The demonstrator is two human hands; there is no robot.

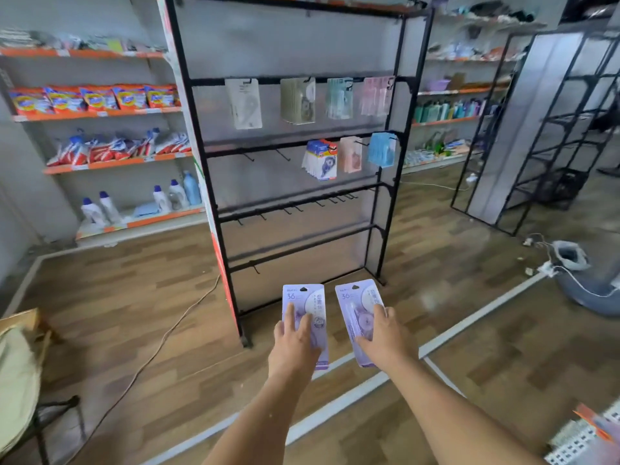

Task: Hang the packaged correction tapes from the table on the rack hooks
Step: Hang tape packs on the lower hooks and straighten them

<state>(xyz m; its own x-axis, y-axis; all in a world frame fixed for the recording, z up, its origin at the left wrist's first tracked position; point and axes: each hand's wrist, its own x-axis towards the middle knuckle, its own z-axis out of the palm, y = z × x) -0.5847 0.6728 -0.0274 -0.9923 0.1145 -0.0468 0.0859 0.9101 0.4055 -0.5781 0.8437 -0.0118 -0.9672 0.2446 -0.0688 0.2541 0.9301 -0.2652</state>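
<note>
Each of my hands holds one purple packaged correction tape upright in front of me. My left hand [293,344] grips the left pack [305,302], and my right hand [382,337] grips the right pack [357,303]. Ahead stands the black rack [295,80]. Its second bar carries several hung packs [243,104]. The third bar has a few packs at its right end [322,159] and bare hooks [281,155] to their left. More bare hooks [292,208] line the fourth bar. Both packs are well below and in front of the hooks.
Store shelves with bags and bottles [100,105] stand at the left. An unloaded black rack [550,129] is at the right. A cable [161,344] runs across the wooden floor. A grey bag [583,280] lies at the right, a chair [20,380] at the left.
</note>
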